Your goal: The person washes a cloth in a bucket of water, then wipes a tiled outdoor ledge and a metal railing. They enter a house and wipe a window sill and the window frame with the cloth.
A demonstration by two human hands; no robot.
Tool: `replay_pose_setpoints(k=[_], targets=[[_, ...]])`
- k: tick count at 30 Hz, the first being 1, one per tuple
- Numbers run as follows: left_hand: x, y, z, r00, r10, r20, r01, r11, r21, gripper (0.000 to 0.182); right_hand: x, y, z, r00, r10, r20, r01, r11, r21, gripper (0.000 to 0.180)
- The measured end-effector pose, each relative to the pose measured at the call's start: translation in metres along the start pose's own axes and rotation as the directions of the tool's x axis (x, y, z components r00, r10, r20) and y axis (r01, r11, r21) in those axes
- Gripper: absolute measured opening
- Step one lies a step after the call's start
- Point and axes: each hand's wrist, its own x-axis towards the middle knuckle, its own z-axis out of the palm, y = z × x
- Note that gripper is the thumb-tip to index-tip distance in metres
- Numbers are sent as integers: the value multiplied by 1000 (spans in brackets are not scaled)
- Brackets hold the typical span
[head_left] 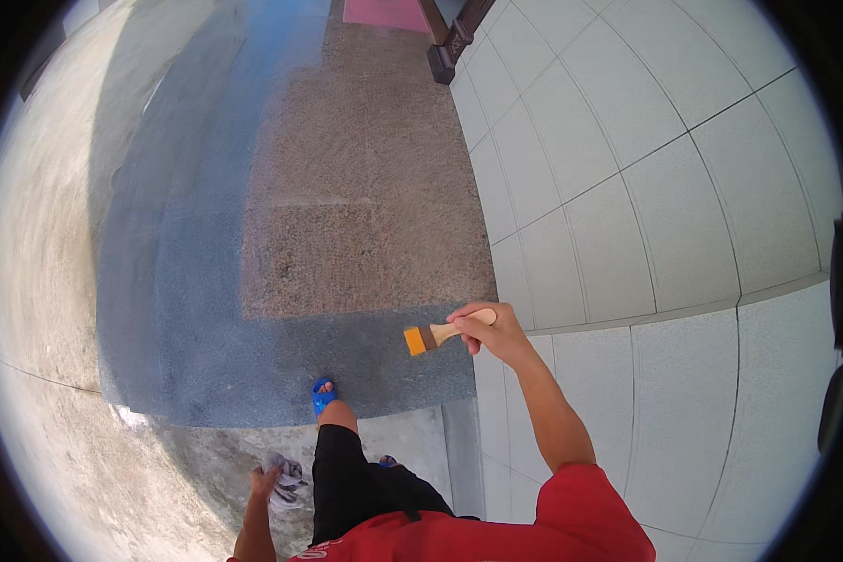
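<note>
My right hand [490,332] grips the pale wooden handle of a flat paintbrush [447,333], held out in front of my body. The brush has a brown ferrule and yellow-orange bristles that point left. Low on my left side, my left hand [263,481] clutches a crumpled grey-white cloth [285,482], which hangs down beside my leg. Beneath the brush lies a large floor mat [365,246], brown in its middle with a wide blue-grey border. Some height seems to separate the brush from the mat.
One foot in a blue slide sandal [323,395] stands on the mat's border. Pale wall or floor tiles [590,232] run along the right, with a ledge. A dark carved furniture leg [444,62] stands at the top, near a pink surface [386,14]. Concrete [42,246] lies left.
</note>
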Motion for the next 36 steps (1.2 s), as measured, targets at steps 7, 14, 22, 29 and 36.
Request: replay_pose_setpoints(k=[7,14,22,29,36], targets=[[-19,300,-88,993,119,-19,-120,958,-262,55,-13,1,-45,859,-130,-495,-230,766,-600,18],[-17,483,-117,985,90,147,-67,986,-154,53,-78,97,-69,622,695,-361,-741,671,16,22],[46,555,-125,979,-203,5,199,963,180,69,-10,72,-45,380,911,-161,-925,375,-61,6],[111,751,-118,992,-115,50,115,993,19,63,299,-46,-209,774,499,-390,-498,860,112,19],[206,940,-88,997,83,5,-83,997,-10,60,535,-206,-323,846,199,-495,-217,976,22,22]])
